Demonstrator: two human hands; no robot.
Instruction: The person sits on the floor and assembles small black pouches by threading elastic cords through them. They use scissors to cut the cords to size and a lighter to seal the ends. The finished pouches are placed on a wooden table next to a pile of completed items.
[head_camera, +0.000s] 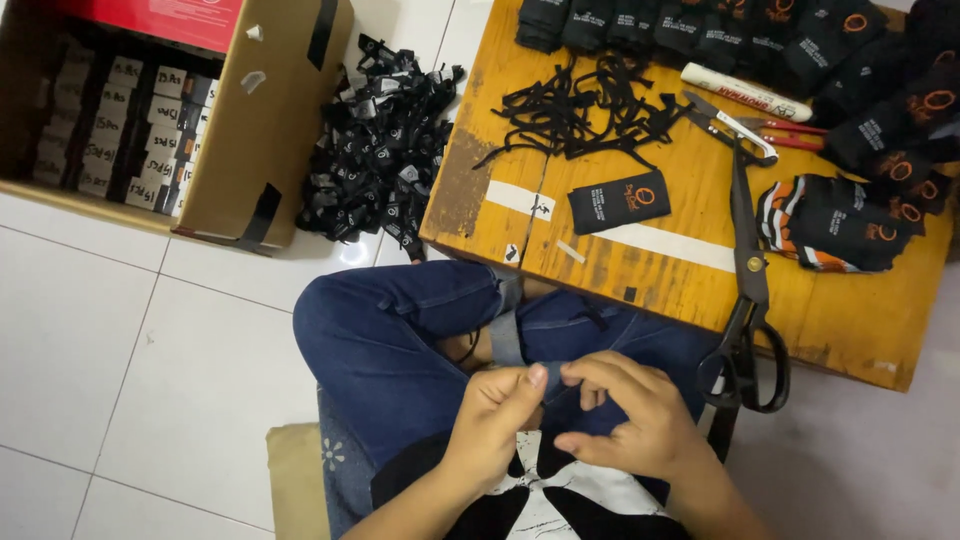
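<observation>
Both hands, left hand (497, 413) and right hand (630, 415), pinch one small dark strip (556, 392) between fingertips over the lap, its long axis running hand to hand. Beyond them, one pair of black scissors (748, 290) lies on the desk (660, 285).

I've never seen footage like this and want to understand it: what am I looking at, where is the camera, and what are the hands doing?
The single picture comes from a camera worn on a person's head, looking down at their lap. No machine here: the left hand and right hand together pinch a small dark strip, too hidden to identify. On the low wooden table lie large black scissors, smaller red-handled snips, a white marker, black strip offcuts and folded black socks. On the floor are a cardboard box and a pile of black labels.
</observation>
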